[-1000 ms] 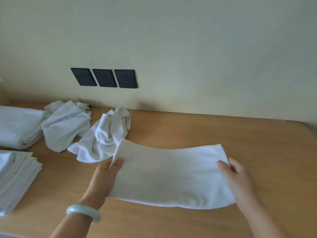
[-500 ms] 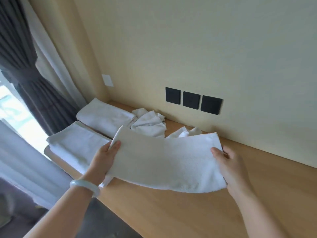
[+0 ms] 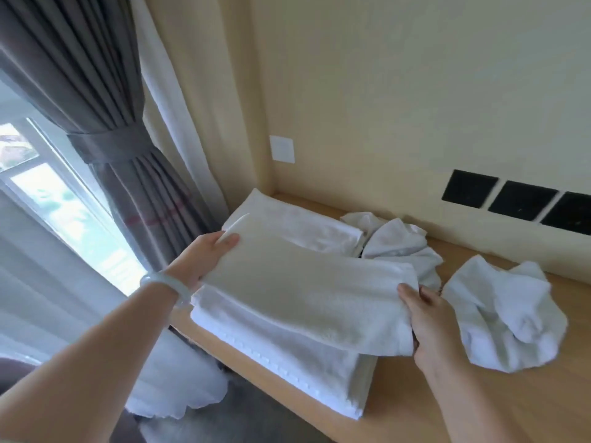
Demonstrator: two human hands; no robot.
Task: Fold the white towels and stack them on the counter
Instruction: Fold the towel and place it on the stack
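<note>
Grips folded white towel (image 3: 307, 295) at both short ends: left hand (image 3: 204, 257) mid-left of frame, right hand (image 3: 428, 314) right of centre. Lies lengthwise upper left to lower right, just over stack of folded towels (image 3: 287, 356) on counter (image 3: 479, 404); likely needs only lowering.

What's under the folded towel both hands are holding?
A stack of folded towels on the counter, its near edge and layered corner showing. The held towel, gripped by left hand and right hand, covers most of the stack's top.
</note>
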